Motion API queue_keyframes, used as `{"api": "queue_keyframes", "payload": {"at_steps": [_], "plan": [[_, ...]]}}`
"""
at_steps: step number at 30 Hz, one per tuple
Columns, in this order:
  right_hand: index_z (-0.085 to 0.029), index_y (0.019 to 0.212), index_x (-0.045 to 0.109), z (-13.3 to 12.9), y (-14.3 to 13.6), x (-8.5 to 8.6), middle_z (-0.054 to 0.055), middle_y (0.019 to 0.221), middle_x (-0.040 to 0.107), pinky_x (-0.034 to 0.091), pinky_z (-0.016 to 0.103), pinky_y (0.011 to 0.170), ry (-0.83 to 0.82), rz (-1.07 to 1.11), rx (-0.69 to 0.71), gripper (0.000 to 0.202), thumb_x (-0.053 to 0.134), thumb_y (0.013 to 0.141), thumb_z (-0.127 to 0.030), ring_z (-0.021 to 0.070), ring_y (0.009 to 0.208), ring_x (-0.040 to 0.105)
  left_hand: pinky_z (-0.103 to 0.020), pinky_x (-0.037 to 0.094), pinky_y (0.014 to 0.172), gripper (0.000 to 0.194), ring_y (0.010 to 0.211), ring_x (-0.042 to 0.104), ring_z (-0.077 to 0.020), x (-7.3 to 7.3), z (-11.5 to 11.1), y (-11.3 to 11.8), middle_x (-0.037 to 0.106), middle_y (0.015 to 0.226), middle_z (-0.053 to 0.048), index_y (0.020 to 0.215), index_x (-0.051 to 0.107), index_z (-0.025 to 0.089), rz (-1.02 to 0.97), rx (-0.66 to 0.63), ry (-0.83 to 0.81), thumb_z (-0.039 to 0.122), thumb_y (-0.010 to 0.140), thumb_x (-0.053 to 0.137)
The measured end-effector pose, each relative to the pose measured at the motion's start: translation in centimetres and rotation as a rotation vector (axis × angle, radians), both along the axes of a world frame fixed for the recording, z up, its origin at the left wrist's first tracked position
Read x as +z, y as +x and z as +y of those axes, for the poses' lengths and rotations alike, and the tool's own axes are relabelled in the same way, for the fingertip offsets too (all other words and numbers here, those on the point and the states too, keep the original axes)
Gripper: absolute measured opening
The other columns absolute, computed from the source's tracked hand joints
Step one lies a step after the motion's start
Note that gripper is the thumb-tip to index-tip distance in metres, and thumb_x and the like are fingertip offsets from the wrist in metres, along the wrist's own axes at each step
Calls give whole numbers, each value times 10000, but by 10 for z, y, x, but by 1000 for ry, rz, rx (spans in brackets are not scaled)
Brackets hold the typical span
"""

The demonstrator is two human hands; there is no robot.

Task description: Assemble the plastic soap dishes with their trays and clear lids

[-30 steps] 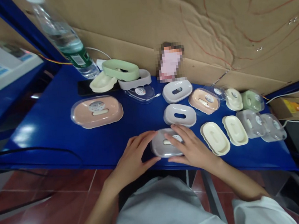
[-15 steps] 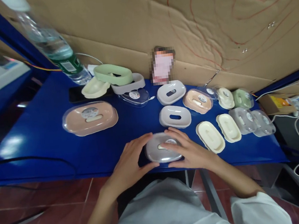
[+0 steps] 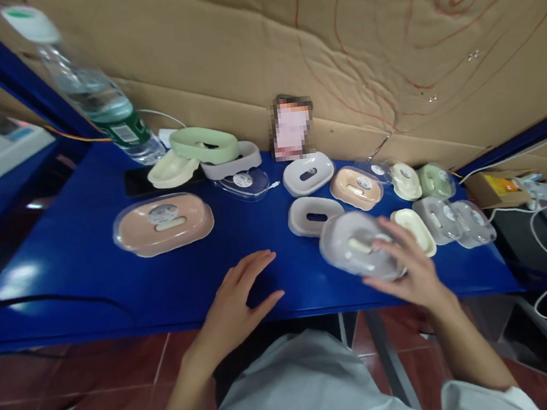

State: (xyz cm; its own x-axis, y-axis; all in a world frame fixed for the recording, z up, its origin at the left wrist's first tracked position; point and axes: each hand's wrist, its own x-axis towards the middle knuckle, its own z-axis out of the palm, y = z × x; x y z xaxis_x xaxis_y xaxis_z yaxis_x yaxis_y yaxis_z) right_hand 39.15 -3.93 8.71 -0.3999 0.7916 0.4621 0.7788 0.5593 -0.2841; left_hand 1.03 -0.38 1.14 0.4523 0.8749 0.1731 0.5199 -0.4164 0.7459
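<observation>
My right hand [image 3: 409, 268] grips a grey soap dish with a clear lid [image 3: 355, 251] and holds it just above the blue table [image 3: 86, 252], over a cream dish that is mostly hidden. My left hand [image 3: 237, 298] rests flat and open near the table's front edge, holding nothing. A grey dish base [image 3: 313, 215] lies just behind the held one, and another grey dish [image 3: 308, 173] lies farther back.
A large pink lidded dish [image 3: 163, 223] lies at left. Green, cream and grey dish parts [image 3: 205, 148] and a water bottle [image 3: 93, 97] stand at the back left. Several small dishes [image 3: 434, 203] fill the right side. A cardboard wall rises behind.
My right hand picked the grey lidded dish up from the front edge and carried it to the right. My left hand let go of it and stayed in place.
</observation>
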Motion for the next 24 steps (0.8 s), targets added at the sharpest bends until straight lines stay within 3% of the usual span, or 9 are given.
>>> {"api": "queue_keyframes", "payload": {"at_steps": [3,5,9,13,17,24], "plan": [[-279,1518,589,0,58,6,162,1608,548,466,656,1217,164,-12,-344,732,889,869,-434,413,1489,543,-487,543,1136,462,1329,660,-281,-1,2,3,661,1488,-57,1516,575,368,58,-2,57,456,1065,625],[-257,1520,591,-1,91,3,178,1600,550,448,673,1223,188,-28,-525,723,840,897,-528,422,1493,532,-495,543,1126,411,1305,673,-284,-1,3,4,679,1463,-67,1471,625,351,72,-7,82,457,1075,602],[-259,1505,611,-12,122,-18,192,1574,569,454,657,1224,153,-15,-730,696,764,928,-616,433,1490,532,-493,541,1113,354,1274,686,-277,-2,3,4,701,1422,-72,1416,660,331,67,-4,101,445,1090,583],[-236,1479,634,-21,122,-37,211,1605,533,432,668,1234,125,-14,-747,682,761,925,-614,461,1512,503,-486,538,1099,319,1267,685,-272,-4,3,5,705,1406,-63,1390,667,324,63,5,134,412,1093,592],[-235,1478,627,-10,120,-35,190,1591,551,431,681,1227,135,30,-717,699,770,916,-626,443,1493,525,-480,531,1094,298,1268,685,-272,-5,3,6,706,1404,-63,1369,676,311,77,-3,146,388,1094,592],[-196,1476,609,69,125,-17,210,1564,575,413,604,1259,133,59,-602,752,753,917,-678,390,1498,526,-466,526,1102,287,1267,691,-269,-5,3,7,714,1395,-62,1346,696,303,67,13,154,390,1092,592]]}}
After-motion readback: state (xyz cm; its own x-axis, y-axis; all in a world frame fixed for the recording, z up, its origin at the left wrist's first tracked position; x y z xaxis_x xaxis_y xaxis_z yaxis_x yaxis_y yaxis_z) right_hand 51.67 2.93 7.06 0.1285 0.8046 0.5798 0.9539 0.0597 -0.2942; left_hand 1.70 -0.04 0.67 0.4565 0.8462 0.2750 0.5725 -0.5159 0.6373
